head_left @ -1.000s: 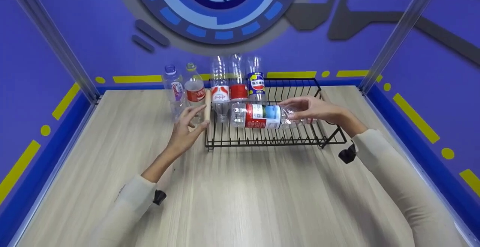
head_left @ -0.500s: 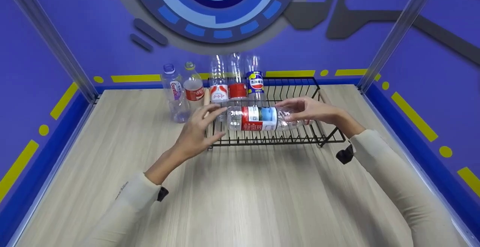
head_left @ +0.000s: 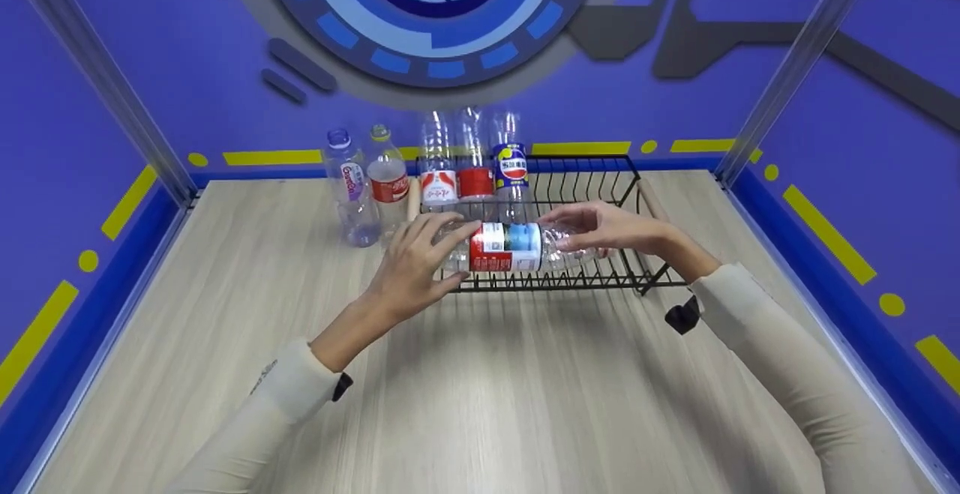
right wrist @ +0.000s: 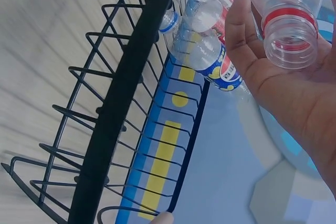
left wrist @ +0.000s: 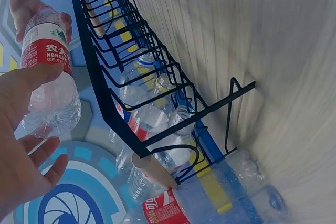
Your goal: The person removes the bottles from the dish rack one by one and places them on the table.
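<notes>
One bottle (head_left: 504,247) hangs sideways above the wire rack (right wrist: 121,98): the right hand (head_left: 619,226) grasps its neck end; the left hand (head_left: 409,273), just arriving, now spans its base, whether gripping I cannot tell, so both ends seem attended

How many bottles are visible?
6: one bottle in the right hand; white-labelled, red-labelled and blue-labelled ones in the rack; purple-labelled and yellow-ringed ones standing left of it.
</notes>
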`<state>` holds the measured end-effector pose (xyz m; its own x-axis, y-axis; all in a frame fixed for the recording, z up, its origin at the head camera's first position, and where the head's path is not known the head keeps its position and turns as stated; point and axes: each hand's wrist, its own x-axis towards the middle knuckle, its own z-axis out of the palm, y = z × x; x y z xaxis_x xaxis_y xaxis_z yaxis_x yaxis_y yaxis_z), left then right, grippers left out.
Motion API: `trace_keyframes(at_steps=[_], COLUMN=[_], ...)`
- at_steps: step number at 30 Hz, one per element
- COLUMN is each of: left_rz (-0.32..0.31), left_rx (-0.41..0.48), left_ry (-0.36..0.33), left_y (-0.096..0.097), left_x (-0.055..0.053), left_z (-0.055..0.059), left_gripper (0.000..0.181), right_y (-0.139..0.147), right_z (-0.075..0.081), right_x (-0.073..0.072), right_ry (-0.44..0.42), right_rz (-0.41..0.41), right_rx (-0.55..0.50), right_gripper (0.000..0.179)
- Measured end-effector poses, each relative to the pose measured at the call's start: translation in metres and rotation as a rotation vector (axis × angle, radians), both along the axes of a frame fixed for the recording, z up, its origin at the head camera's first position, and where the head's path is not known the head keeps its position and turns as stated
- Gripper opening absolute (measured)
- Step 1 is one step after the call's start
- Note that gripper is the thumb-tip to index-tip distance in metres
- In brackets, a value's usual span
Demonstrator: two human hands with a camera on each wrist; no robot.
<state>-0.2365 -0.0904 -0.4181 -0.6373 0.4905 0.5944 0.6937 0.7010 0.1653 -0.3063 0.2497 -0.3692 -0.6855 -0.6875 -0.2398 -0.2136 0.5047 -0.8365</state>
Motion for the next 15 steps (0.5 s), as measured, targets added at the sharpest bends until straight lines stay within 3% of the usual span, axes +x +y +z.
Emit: trace_keyframes(at_steps=[7,15], left_rz=[-0.055,-0.049], left_rx=[0.025,0.037], left_ry=[-0.057,-0.091], left_y=[0.0035,0.0031], left_x=[-0.0017,-0.0001], left_z=[0.0011,-0.0009], left_gripper=[0.073,0.073], right_y=[-0.0003,0.0048], right_z=[-0.0002,-0.0024], right_x=[0.0038,0.0042], right_ry=[-0.017,-0.002], right_rz=[0.023,0.039], right_rx=[0.006,0.015], right_gripper=[0.06,0.058])
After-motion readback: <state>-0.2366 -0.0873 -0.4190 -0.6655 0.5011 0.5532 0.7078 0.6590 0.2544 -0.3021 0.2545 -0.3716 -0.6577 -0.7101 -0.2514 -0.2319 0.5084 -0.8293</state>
